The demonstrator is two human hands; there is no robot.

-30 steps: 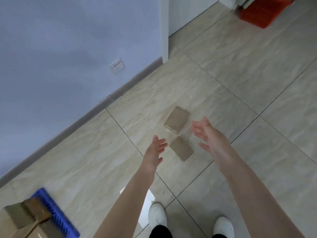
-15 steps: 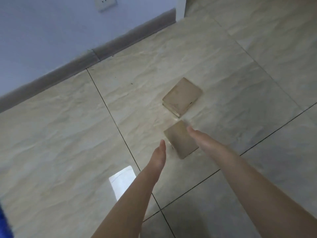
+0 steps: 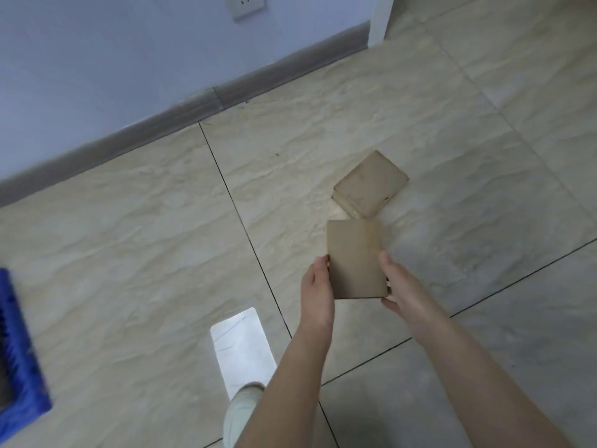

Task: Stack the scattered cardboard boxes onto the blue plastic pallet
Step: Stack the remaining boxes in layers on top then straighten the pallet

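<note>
Lifted since the earlier view: flat cardboard box (image 3: 355, 260), smooth brown, rectangular, now raised off the floor, gripped by its long edges between left hand (image 3: 315, 286) and right hand (image 3: 400, 286). Step: pickup. Next, likely: carry left to blue plastic pallet (image 3: 22, 367), ribbed edge showing at the frame's side. Beyond: second cardboard box (image 3: 370, 184), thicker, rounded corners, lying on glossy marbled tile.
</note>
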